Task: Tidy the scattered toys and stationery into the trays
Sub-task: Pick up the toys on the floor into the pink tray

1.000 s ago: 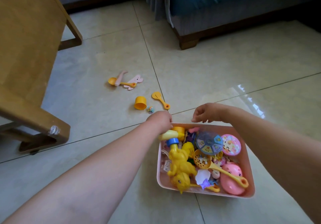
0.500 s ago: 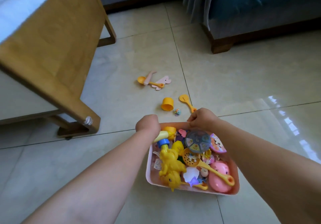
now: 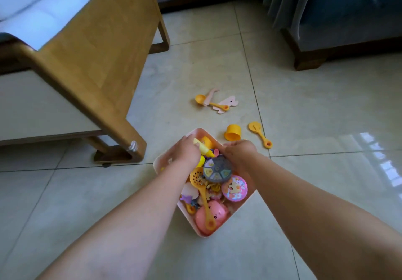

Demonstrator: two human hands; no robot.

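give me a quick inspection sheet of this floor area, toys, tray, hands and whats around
surface: tiled floor, glossy.
job's things: pink tray heaped with toys; yellow cup on its side, yellow spoon, yellow scoop and pink cutouts lie loose beyond it.
clutter: nothing seen.
grippers: left hand and right hand at the tray's far end; grip unclear.
cables: nothing seen.
surroundings: wooden chair, sofa.
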